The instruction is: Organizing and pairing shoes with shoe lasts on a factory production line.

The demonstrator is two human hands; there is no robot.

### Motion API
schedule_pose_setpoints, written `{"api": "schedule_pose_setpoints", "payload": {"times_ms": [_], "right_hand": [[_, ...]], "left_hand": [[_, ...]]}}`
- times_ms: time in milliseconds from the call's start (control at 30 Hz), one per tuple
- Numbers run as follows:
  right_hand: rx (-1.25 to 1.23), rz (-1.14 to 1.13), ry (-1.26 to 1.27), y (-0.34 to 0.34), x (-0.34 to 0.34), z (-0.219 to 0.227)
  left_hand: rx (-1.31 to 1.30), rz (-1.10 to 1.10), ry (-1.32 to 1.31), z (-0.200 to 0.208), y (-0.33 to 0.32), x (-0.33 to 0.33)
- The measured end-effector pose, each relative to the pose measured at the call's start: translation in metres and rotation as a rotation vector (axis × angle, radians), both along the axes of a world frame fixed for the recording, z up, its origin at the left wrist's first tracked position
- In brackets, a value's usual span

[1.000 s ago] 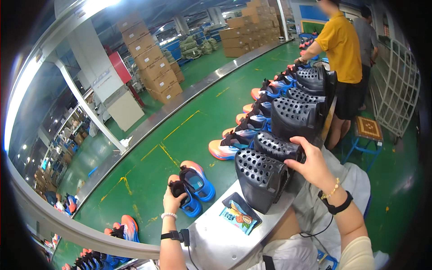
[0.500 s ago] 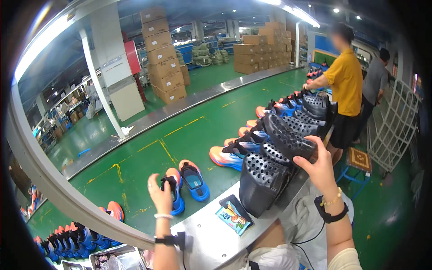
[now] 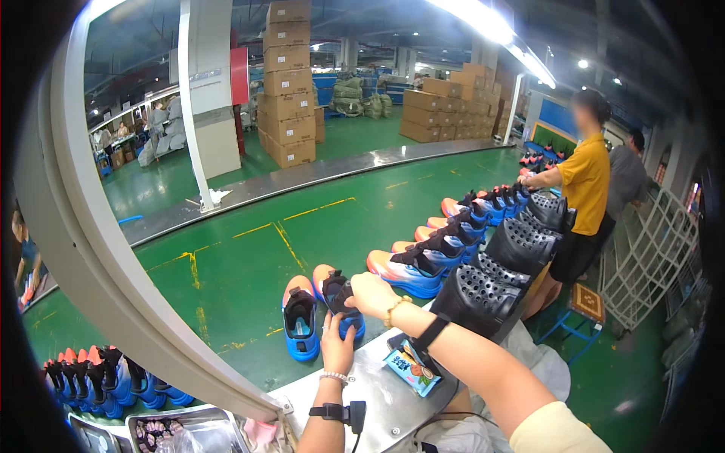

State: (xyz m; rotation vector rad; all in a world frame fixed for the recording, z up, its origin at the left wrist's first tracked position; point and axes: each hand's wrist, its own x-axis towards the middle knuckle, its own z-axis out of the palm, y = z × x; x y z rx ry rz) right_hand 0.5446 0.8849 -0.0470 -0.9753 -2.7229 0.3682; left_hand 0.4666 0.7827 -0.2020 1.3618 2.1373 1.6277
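Note:
Two orange-and-blue sneakers stand side by side on the green belt in front of me: a left sneaker (image 3: 301, 321) and a right sneaker (image 3: 329, 276). My left hand (image 3: 337, 346) is closed around the heel end of the right one. Over that same shoe's opening, my right hand (image 3: 371, 296) pinches a dark piece (image 3: 341, 297); whether it is part of the shoe or separate I cannot tell. To the right stand black perforated clogs (image 3: 477, 296) in a row, beside a line of more sneakers (image 3: 408, 273).
A blue snack packet (image 3: 413, 374) lies on the metal ledge (image 3: 325, 392). Lower left are more sneakers (image 3: 113, 385) and a metal tray (image 3: 219, 426), behind a white curved post (image 3: 162, 321). A person in yellow (image 3: 585, 185) works farther along, near a blue-legged stool (image 3: 581, 309).
My right hand has let go of a raised black clog and moved left to the sneakers. My left hand has moved right and closed on the right sneaker's heel. The view has shifted.

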Motion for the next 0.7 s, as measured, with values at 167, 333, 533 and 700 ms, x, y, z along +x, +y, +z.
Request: {"api": "schedule_pose_setpoints", "payload": {"times_ms": [167, 333, 533, 700], "right_hand": [[0.180, -0.012, 0.040, 0.016, -0.043, -0.050], [0.339, 0.017, -0.112, 0.023, -0.057, -0.074], [-0.110, -0.376, -0.163, 0.024, -0.090, -0.081], [-0.098, -0.348, -0.149, 0.027, -0.094, -0.098]], "left_hand": [[0.012, 0.015, -0.076, 0.011, -0.003, -0.005], [0.015, 0.001, -0.131, 0.019, -0.004, -0.005], [0.064, 0.055, -0.152, 0.009, -0.002, -0.006], [0.087, 0.038, -0.182, -0.002, -0.001, -0.008]]}}
